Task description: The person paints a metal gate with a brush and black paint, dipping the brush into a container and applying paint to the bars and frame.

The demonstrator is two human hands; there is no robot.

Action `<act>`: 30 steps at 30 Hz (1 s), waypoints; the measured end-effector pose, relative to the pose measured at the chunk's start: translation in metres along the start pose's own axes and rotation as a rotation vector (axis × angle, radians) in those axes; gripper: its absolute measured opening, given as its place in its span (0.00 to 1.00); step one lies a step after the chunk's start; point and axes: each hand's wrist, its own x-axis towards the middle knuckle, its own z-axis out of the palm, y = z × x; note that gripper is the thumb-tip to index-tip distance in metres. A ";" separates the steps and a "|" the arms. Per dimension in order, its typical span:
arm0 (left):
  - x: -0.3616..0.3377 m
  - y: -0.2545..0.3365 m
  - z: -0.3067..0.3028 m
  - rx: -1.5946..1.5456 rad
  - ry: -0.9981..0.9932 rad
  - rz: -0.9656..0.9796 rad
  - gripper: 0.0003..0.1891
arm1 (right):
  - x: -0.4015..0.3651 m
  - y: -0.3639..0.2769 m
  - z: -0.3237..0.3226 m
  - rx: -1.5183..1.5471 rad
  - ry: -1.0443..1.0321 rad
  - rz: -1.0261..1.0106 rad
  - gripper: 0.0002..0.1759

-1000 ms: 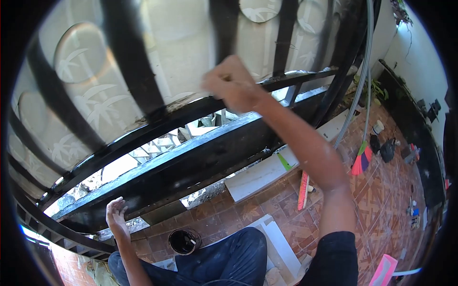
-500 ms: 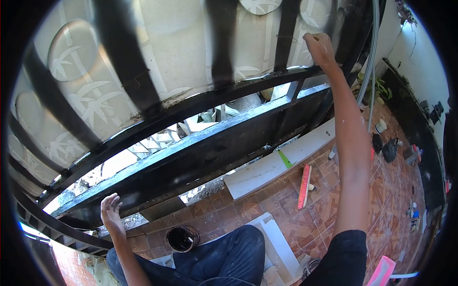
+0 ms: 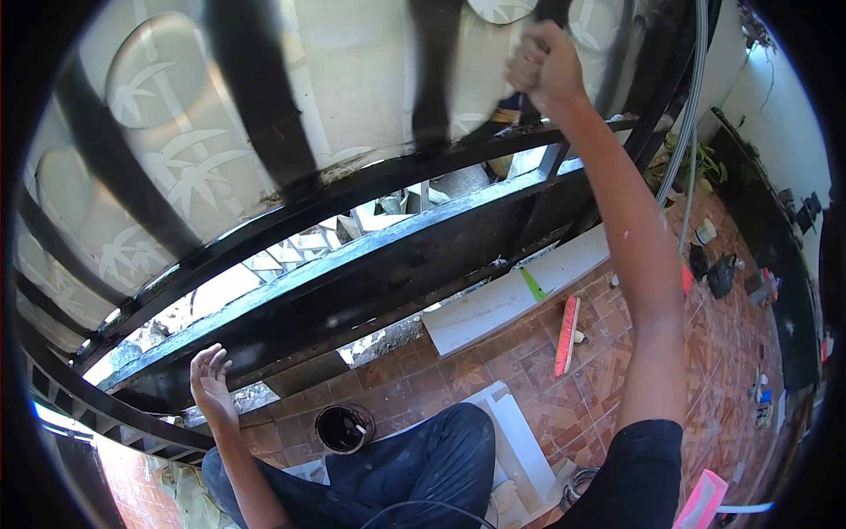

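Note:
My right hand (image 3: 548,70) is closed around a paintbrush (image 3: 507,113), mostly hidden by the fingers and blurred. Its dark bristles reach down and left, close over the lower rail of the black metal gate (image 3: 361,187). Low on the left, my left hand (image 3: 211,383) holds nothing, its fingers apart and slightly curled beside the gate's dark lower panel (image 3: 352,300). On the tiles in front of my legs stands an open pot of dark paint (image 3: 342,429), with a pale stick-like piece inside it.
Pale sheeting with a bamboo pattern (image 3: 344,79) backs the gate bars. A marble-like slab (image 3: 476,317), a green scraper-like piece (image 3: 533,284) and a pink-red brush head (image 3: 567,335) lie on the tiled floor. Grey pipes (image 3: 687,115) run upright at right.
My right hand has moved left and slightly up with the paintbrush, which now shows beside the fingers. The view has shifted a little; my left hand stays by the panel.

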 end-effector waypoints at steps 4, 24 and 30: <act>-0.004 0.004 -0.001 -0.017 -0.003 -0.006 0.21 | 0.001 0.004 -0.074 -1.146 0.359 -0.485 0.21; -0.008 0.015 -0.029 -0.101 0.036 0.004 0.20 | 0.007 0.019 -0.043 -0.629 0.239 -0.135 0.21; -0.006 0.014 -0.031 -0.134 0.059 0.007 0.19 | -0.007 0.008 0.028 -0.483 0.144 -0.051 0.22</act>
